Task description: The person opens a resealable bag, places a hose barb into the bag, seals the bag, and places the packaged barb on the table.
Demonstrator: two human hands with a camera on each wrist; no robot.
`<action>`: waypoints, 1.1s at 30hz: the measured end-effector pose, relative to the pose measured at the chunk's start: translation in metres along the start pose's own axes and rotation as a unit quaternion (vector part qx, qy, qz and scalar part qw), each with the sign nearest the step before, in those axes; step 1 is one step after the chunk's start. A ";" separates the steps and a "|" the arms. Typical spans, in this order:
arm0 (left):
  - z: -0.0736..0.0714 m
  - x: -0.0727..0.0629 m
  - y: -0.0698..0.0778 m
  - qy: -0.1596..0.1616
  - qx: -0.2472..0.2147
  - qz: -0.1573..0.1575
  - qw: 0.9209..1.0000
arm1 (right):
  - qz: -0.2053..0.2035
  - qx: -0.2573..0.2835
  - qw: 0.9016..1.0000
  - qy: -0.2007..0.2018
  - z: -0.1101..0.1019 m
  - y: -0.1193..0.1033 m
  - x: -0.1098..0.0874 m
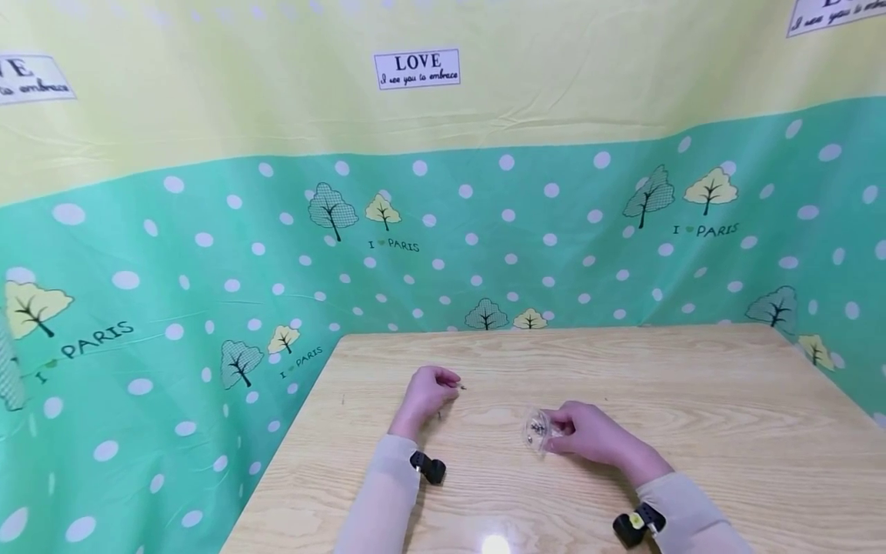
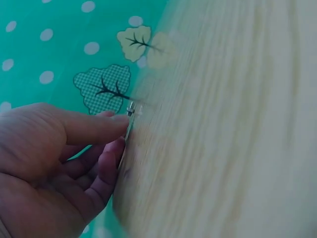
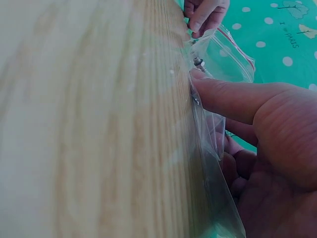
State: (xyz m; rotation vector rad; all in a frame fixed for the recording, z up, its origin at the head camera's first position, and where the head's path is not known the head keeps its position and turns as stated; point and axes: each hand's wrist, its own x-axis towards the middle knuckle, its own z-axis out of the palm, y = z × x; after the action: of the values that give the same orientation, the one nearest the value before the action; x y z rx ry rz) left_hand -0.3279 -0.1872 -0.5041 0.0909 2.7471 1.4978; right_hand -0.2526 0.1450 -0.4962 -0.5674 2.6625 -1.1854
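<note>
In the head view my left hand [image 1: 428, 392] is low over the table, left of the bag. Its thumb and fingertips pinch a small metal screw [image 2: 131, 109], which pokes out past the thumb tip in the left wrist view. My right hand [image 1: 588, 432] grips a clear zip bag [image 3: 228, 59] close to the tabletop, thumb on the near side and fingers curled behind. Several small metal screws [image 1: 537, 428] lie inside the bag. A red line runs along its zip edge, which points toward the left hand.
The wooden table [image 1: 664, 369] has a small dark piece [image 1: 439, 416] lying on it beside the left wrist. A patterned green and yellow cloth [image 1: 443, 200] hangs behind the table and along its left side. Light glares off the near edge.
</note>
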 end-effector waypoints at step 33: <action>-0.008 0.017 0.013 -0.092 0.123 0.033 0.988 | 0.009 0.009 1.000 0.001 -0.001 -0.001 0.000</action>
State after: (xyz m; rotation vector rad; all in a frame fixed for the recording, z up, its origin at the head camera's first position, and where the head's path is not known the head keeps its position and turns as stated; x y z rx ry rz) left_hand -0.3445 -0.1861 -0.4884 0.3084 2.7859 1.0919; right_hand -0.2528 0.1446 -0.4945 -0.5387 2.6505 -1.2043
